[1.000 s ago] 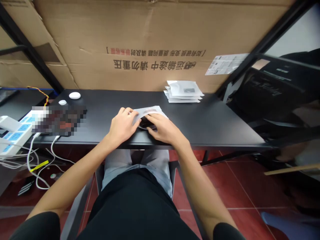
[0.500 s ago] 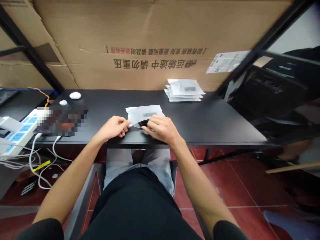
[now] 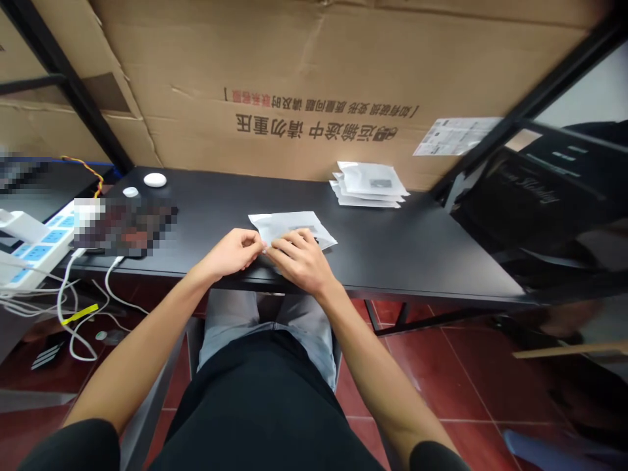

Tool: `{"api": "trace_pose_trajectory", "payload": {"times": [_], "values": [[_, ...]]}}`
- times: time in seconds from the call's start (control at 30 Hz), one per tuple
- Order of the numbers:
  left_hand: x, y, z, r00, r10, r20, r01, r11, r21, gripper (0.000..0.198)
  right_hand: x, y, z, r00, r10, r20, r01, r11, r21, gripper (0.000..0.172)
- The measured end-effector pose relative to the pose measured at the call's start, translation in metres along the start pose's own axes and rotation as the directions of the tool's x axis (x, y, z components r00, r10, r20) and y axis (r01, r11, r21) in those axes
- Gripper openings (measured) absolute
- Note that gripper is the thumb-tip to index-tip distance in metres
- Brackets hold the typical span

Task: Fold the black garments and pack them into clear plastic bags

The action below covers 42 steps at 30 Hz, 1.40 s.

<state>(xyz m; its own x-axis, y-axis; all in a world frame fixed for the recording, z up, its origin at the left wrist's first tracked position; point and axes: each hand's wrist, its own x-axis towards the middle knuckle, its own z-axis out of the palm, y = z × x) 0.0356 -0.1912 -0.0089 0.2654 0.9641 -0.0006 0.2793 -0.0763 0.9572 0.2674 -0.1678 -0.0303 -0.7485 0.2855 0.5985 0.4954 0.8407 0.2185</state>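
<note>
A translucent white plastic bag (image 3: 289, 221) lies near the front edge of the black desk. My left hand (image 3: 239, 252) is closed, thumb and forefinger pinching the bag's near left corner. Across the bag's near side reaches my right hand (image 3: 301, 261), its fingers bent and its thumb and fingertips closed on the bag's edge beside the left fingertips. A small bit of something black shows at the bag by the right knuckles; the rest is hidden by the hand. Further back on the right sits a stack of several similar white bags (image 3: 370, 182).
A power strip (image 3: 49, 245) with white cables and a blurred-out item (image 3: 130, 229) occupy the desk's left side. Behind them lie two small white objects, one a rounded case (image 3: 155, 180). Upright cardboard (image 3: 314, 65) borders the desk's back. A black bag (image 3: 534, 183) is at the right.
My right hand has moved left along the bag, from the black item at its opening to beside my left fingers. The black item is now mostly out of sight. The view has shifted slightly.
</note>
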Motion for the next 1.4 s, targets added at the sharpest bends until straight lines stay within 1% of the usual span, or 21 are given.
{"api": "trace_pose_trajectory", "payload": {"times": [0.17,0.27,0.37,0.43,0.53,0.57,0.63,0.67,0.73,0.77,0.83,0.93,0.97,1.03,1.13,1.17,1.2,1.23,1.3,1.37,1.4], "values": [[0.002,0.008,0.000,0.993,0.018,-0.120,-0.014,0.999,0.032,0.033,-0.005,0.011,-0.007,0.995,0.090,0.036,-0.091,0.995,0.030,0.025],[0.000,0.013,-0.013,0.985,0.021,-0.173,-0.018,1.000,0.024,0.033,-0.021,0.032,-0.021,0.989,0.147,0.009,-0.147,0.989,0.030,0.024],[-0.005,0.013,-0.031,0.970,0.020,-0.240,-0.020,1.000,0.003,0.032,-0.049,0.059,-0.044,0.981,0.192,0.005,-0.192,0.981,0.000,0.024],[-0.009,0.011,-0.035,0.977,-0.006,-0.212,0.004,1.000,-0.008,0.031,-0.066,0.070,-0.061,0.980,0.197,0.040,-0.197,0.980,-0.014,0.022],[-0.012,0.011,-0.025,0.997,-0.044,-0.056,0.043,0.999,-0.008,0.035,-0.074,0.064,-0.075,0.974,0.200,0.109,-0.201,0.980,-0.006,0.013],[-0.012,0.012,-0.019,0.999,-0.046,-0.004,0.046,0.999,-0.008,0.037,-0.070,0.057,-0.075,0.971,0.200,0.132,-0.203,0.979,0.015,0.019],[-0.008,0.016,-0.007,0.996,-0.037,0.078,0.038,0.999,-0.007,0.040,-0.057,0.040,-0.067,0.962,0.195,0.191,-0.212,0.974,0.075,0.050],[-0.006,0.018,-0.002,0.994,-0.031,0.106,0.032,0.999,-0.005,0.041,-0.048,0.033,-0.061,0.955,0.194,0.224,-0.220,0.970,0.101,0.060],[0.000,0.021,0.002,0.993,-0.012,0.116,0.012,1.000,0.003,0.042,-0.031,0.028,-0.053,0.936,0.202,0.289,-0.247,0.961,0.128,0.069],[0.002,0.022,0.002,0.996,0.002,0.093,-0.003,1.000,0.007,0.043,-0.024,0.032,-0.052,0.926,0.211,0.313,-0.264,0.954,0.138,0.072],[0.005,0.018,-0.003,0.999,0.046,-0.014,-0.045,0.997,0.058,0.047,-0.016,0.054,-0.060,0.912,0.247,0.327,-0.315,0.933,0.172,0.074],[0.006,0.004,-0.014,0.967,0.145,-0.208,-0.065,0.933,0.353,0.047,-0.015,0.118,-0.088,0.908,0.340,0.246,-0.397,0.886,0.241,0.066],[0.006,-0.002,-0.018,0.952,0.181,-0.248,-0.043,0.878,0.477,0.044,-0.017,0.143,-0.097,0.899,0.389,0.200,-0.430,0.870,0.241,0.062],[0.005,-0.014,-0.023,0.932,0.226,-0.282,0.021,0.745,0.666,0.044,-0.021,0.192,-0.108,0.850,0.524,0.052,-0.523,0.830,0.191,0.060],[0.007,-0.027,-0.024,0.942,0.204,-0.267,0.104,0.578,0.809,0.058,-0.030,0.250,-0.099,0.769,0.636,-0.065,-0.636,0.771,0.030,0.062],[0.008,-0.030,-0.023,0.950,0.181,-0.255,0.122,0.535,0.836,0.062,-0.035,0.263,-0.090,0.756,0.652,-0.056,-0.655,0.755,-0.039,0.065],[0.009,-0.032,-0.022,0.958,0.156,-0.241,0.135,0.497,0.857,0.065,-0.040,0.273,-0.080,0.752,0.658,0.017,-0.654,0.750,-0.100,0.068],[0.010,-0.033,-0.022,0.965,0.131,-0.229,0.143,0.467,0.872,0.068,-0.045,0.280,-0.069,0.731,0.672,0.123,-0.658,0.741,-0.136,0.069],[0.011,-0.034,-0.021,0.973,0.093,-0.213,0.154,0.427,0.891,0.071,-0.056,0.290,-0.050,0.657,0.682,0.320,-0.674,0.722,-0.154,0.068],[0.012,-0.033,-0.022,0.976,0.071,-0.206,0.161,0.401,0.902,0.073,-0.063,0.297,-0.040,0.610,0.682,0.404,-0.692,0.706,-0.149,0.066],[0.012,-0.033,-0.023,0.977,0.064,-0.204,0.163,0.393,0.905,0.073,-0.064,0.300,-0.039,0.603,0.682,0.413,-0.696,0.703,-0.146,0.065]]}}
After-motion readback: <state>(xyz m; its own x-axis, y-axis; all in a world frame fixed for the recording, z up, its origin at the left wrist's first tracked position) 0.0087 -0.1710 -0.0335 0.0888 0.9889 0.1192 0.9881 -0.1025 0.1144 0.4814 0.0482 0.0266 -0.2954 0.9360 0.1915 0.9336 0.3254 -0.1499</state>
